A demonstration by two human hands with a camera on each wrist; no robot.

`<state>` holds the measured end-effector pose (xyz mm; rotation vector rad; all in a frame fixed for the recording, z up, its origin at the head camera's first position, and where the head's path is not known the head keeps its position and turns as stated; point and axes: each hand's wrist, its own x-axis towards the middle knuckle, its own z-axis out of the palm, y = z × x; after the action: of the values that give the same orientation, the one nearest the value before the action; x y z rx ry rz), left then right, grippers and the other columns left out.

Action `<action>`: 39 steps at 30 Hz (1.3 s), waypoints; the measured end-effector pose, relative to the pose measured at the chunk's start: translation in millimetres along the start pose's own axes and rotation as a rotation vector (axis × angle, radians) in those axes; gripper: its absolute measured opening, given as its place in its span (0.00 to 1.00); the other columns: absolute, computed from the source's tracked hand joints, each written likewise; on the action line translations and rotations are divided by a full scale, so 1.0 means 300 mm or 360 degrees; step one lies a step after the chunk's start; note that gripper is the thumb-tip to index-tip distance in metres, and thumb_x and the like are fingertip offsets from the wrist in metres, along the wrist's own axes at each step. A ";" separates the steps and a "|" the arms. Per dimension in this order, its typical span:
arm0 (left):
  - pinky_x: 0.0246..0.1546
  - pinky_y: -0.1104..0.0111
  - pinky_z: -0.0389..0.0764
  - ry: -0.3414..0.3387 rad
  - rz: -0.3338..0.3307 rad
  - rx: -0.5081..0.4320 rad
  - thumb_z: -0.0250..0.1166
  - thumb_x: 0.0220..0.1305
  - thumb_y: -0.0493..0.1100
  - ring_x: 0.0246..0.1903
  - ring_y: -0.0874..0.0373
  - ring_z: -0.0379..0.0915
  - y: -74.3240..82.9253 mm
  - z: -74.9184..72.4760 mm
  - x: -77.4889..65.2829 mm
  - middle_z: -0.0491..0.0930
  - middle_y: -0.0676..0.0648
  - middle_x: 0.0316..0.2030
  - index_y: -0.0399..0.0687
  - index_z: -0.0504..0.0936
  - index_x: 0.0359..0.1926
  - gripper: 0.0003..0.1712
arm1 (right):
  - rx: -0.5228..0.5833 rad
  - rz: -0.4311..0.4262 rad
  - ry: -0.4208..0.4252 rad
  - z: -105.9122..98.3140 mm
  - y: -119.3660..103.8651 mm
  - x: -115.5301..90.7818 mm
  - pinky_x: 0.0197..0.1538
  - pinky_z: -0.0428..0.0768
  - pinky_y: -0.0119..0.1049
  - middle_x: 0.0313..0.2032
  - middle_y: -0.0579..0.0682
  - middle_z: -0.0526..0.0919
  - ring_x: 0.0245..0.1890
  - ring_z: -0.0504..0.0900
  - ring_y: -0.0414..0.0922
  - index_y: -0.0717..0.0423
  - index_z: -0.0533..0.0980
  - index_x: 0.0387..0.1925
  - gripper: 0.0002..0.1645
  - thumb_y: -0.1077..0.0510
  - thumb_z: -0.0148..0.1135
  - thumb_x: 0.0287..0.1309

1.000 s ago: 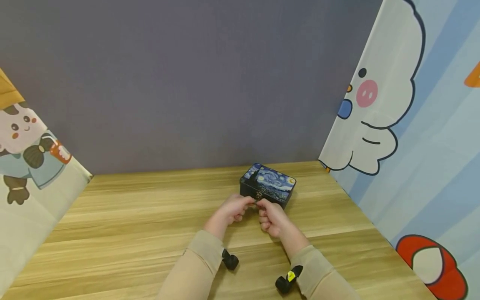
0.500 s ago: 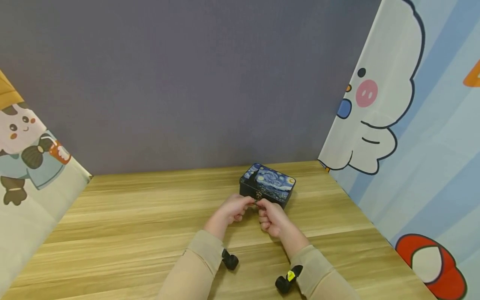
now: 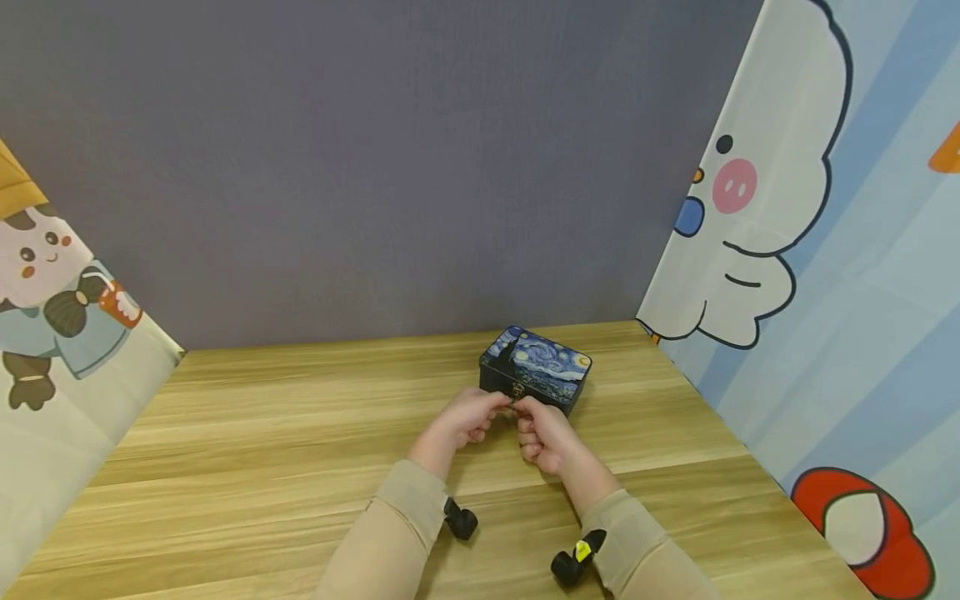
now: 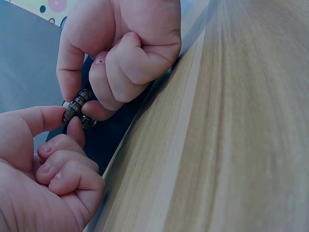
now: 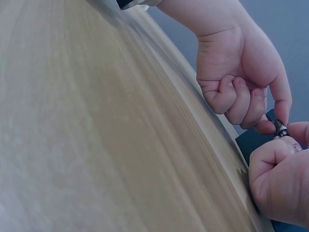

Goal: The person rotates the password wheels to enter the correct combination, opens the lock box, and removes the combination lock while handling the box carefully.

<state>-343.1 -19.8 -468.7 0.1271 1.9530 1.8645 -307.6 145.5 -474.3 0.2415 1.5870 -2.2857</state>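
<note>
On the table sits a dark box (image 3: 536, 364) with a starry-night painting on its lid and a metal clasp (image 3: 517, 388) on its front. A small combination padlock (image 4: 77, 104) with ridged number dials lies between both hands at the box front. My left hand (image 3: 471, 415) pinches one end of it between thumb and index finger, the other fingers curled in. From the other side my right hand (image 3: 547, 435) pinches the dial end. In the right wrist view the padlock (image 5: 281, 128) is partly hidden by the fingers. The lid is down.
The wood-grain table (image 3: 300, 433) runs back to a grey panel (image 3: 412, 167). Cartoon-printed cloth (image 3: 862, 333) stands at the right, and another printed sheet (image 3: 60, 333) at the left. Black wrist cameras (image 3: 461, 522) hang at the cuffs.
</note>
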 end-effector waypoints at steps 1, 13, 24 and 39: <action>0.13 0.73 0.53 -0.0003 -0.0001 0.0004 0.64 0.63 0.46 0.12 0.64 0.48 0.001 0.000 -0.001 0.57 0.56 0.14 0.39 0.76 0.30 0.14 | -0.0004 0.0001 0.0000 0.000 0.000 0.001 0.14 0.51 0.25 0.15 0.39 0.54 0.10 0.52 0.33 0.49 0.65 0.24 0.12 0.56 0.56 0.61; 0.13 0.73 0.53 0.0001 0.0001 0.0012 0.64 0.63 0.47 0.12 0.64 0.48 0.004 0.001 -0.007 0.57 0.56 0.14 0.40 0.76 0.29 0.14 | -0.0024 0.0008 -0.0004 0.001 -0.002 -0.003 0.13 0.51 0.25 0.14 0.38 0.54 0.10 0.52 0.32 0.50 0.66 0.24 0.12 0.55 0.56 0.61; 0.13 0.73 0.53 0.0015 0.0000 -0.0001 0.64 0.63 0.47 0.12 0.64 0.49 0.010 0.001 -0.012 0.57 0.56 0.14 0.38 0.78 0.32 0.15 | -0.0030 0.0002 -0.0008 0.004 -0.005 -0.007 0.14 0.51 0.25 0.14 0.38 0.54 0.11 0.52 0.33 0.51 0.67 0.26 0.11 0.54 0.57 0.61; 0.13 0.73 0.53 0.0044 0.0015 -0.0034 0.65 0.63 0.47 0.12 0.65 0.48 0.004 0.001 -0.010 0.58 0.56 0.15 0.41 0.78 0.31 0.13 | -0.0008 0.0031 -0.0024 -0.005 -0.013 -0.019 0.14 0.50 0.25 0.14 0.38 0.54 0.10 0.51 0.32 0.56 0.70 0.35 0.12 0.51 0.55 0.66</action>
<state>-340.5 -20.6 -466.7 0.1044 1.9535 1.9020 -303.8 149.2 -469.6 0.2370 1.5761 -2.2636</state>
